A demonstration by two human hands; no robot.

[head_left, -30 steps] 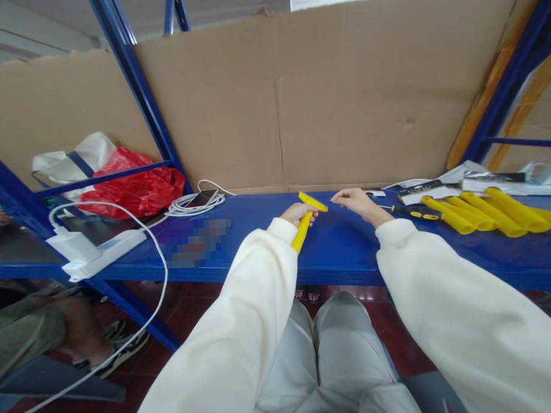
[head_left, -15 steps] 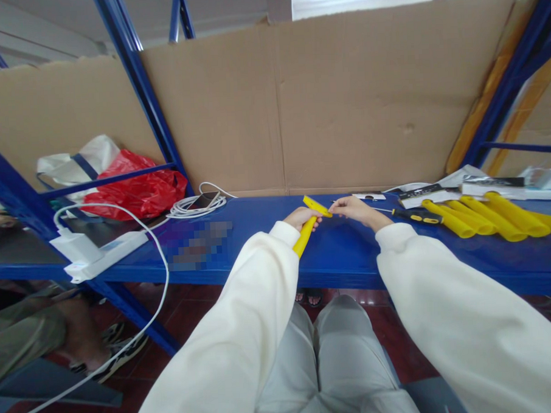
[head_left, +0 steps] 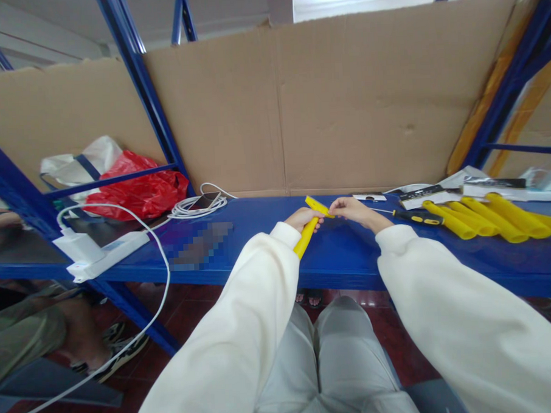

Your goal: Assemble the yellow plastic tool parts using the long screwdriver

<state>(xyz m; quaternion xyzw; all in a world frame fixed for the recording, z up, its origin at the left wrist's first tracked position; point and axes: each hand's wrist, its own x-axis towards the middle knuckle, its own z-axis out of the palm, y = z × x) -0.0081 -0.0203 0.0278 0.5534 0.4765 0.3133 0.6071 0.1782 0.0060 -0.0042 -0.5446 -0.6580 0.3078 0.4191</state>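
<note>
Above the front of the blue table, my left hand (head_left: 302, 219) is closed around a yellow T-shaped plastic tool (head_left: 307, 237). Its handle slants down towards me, and its narrow crosspiece sticks out past my fingers. My right hand (head_left: 348, 209) is at the crosspiece's right end, thumb and fingertips pinched together. Whatever sits in that pinch is too small to make out. Just right of this hand lies a screwdriver (head_left: 417, 217) with a black and yellow handle, its shaft pointing left.
Several hollow yellow handles (head_left: 508, 217) lie on the blue table (head_left: 259, 256) at right, before white and black packages (head_left: 428, 195). Left are a coiled white cable (head_left: 197, 207), a phone, a red plastic bag (head_left: 135, 185) and a power strip (head_left: 108, 256). Cardboard (head_left: 344, 106) stands behind. Another person's leg shows lower left.
The hands and the yellow tool hold nearly the same pose. The view has shifted very slightly, and at the far left another person's arm shows a little more.
</note>
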